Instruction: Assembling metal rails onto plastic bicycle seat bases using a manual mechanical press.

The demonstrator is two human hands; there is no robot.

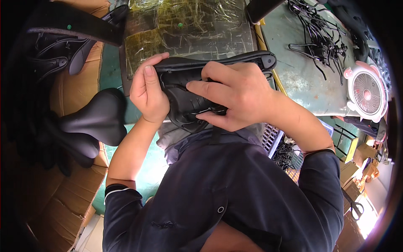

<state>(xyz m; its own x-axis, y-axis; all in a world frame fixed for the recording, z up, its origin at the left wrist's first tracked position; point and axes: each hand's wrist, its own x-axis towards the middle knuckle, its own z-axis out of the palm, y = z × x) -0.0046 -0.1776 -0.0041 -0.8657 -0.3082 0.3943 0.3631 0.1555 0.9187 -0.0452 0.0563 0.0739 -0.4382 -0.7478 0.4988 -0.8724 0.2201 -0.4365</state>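
Observation:
A black bicycle saddle (178, 110) is held bottom side up in front of my body, its narrow nose pointing right. My left hand (149, 94) is closed round its wide left end, the thumb against the rim. My right hand (245, 90) reaches over the underside with bent fingers gripping the black saddle rails (197, 111). Part of the rails and the saddle's middle are hidden under this hand. At the far edge, the curved saddle side runs close to the tape-covered work surface (189, 40).
A cardboard box (90, 80) holding several black saddles (98, 117) stands on the left. Bent black saddle rails (319, 35) lie piled on the green table (302, 92) at right, beside a white fan (366, 92). Below it sits a blue plastic crate (273, 138).

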